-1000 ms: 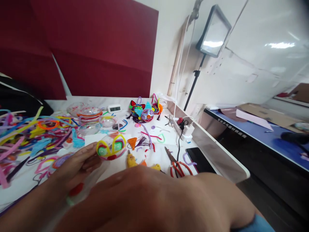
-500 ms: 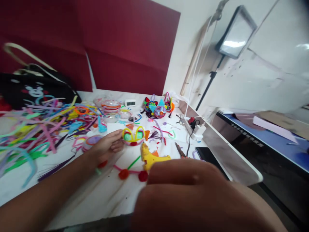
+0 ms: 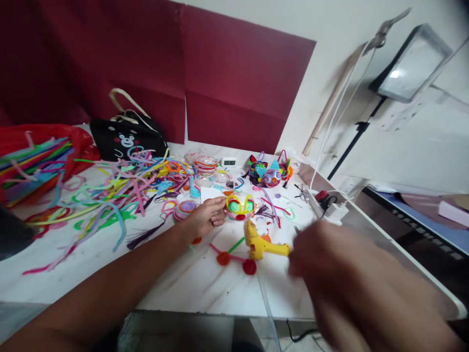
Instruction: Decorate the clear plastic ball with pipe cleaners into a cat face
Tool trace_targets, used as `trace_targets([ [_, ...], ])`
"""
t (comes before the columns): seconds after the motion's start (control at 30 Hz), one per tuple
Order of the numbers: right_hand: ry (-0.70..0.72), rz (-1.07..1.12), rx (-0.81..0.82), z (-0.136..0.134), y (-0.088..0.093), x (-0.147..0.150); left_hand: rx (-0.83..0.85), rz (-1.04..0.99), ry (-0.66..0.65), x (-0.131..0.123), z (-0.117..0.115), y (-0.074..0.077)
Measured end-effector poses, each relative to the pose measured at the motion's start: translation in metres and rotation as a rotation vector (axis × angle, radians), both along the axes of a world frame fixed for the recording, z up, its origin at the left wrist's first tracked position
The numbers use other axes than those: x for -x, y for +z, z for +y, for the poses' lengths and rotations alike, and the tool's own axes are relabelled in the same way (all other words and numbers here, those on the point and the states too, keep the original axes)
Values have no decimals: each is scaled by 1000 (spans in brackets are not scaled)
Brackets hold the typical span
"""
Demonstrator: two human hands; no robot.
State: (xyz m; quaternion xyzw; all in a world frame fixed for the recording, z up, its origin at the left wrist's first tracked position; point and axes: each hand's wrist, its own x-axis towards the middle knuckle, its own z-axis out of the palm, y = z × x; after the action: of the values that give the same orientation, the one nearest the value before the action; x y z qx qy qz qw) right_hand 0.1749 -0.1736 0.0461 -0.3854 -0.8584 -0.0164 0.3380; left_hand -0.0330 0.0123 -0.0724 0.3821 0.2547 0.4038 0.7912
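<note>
My left hand (image 3: 209,217) is closed on the edge of a clear ball decorated with pipe cleaners (image 3: 241,207). The ball has yellow loops around green eye shapes and a red spot below. My right hand (image 3: 318,259) is smeared by motion, so its fingers cannot be made out. It is in front of the right part of the table, close to the handle end of a yellow glue gun (image 3: 262,246). Between the hands lie an orange pompom (image 3: 223,258), a red pompom (image 3: 249,267) and a green pipe cleaner (image 3: 236,245).
Loose pipe cleaners (image 3: 120,195) are heaped on the left, beside a red bag (image 3: 82,142) and a black bag (image 3: 128,139). Finished-looking decorated balls (image 3: 271,177) stand at the back. A power strip (image 3: 335,213) and lamp (image 3: 414,63) are at the right.
The view has swung left, bringing the red bag into sight. My right hand has moved away to the right, uncovering the glue gun's handle. My left hand still holds the ball.
</note>
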Motion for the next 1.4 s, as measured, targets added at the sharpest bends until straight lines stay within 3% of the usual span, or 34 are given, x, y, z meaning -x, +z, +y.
trace_targets([
  [0.1, -84, 143, -109, 56, -18, 4, 4, -24, 0, 0, 0, 0],
  [0.27, -80, 28, 123, 109, -57, -2, 14, -38, -17, -1, -2, 2],
  [0.5, -157, -144, 79, 124, -81, 10, 27, -33, -55, -3, -6, 2],
  [0.8, -181, -220, 44, 123, -79, 11, 3, 3, -59, -4, -11, 4],
  [1.0, -199, -154, 17, 130, -80, -1, -80, 62, 75, -2, -8, 15],
  [1.13, -205, -144, 37, 132, -79, -10, -178, 42, 288, 21, 6, 43],
  [1.27, -224, -177, 76, 128, -77, -17, -328, 32, 533, 70, 24, 78],
  [1.33, -238, -188, 80, 126, -76, -20, -406, 184, 613, 96, 31, 85],
  [1.4, -247, -197, 75, 126, -76, -23, -428, 366, 628, 117, 35, 82],
])
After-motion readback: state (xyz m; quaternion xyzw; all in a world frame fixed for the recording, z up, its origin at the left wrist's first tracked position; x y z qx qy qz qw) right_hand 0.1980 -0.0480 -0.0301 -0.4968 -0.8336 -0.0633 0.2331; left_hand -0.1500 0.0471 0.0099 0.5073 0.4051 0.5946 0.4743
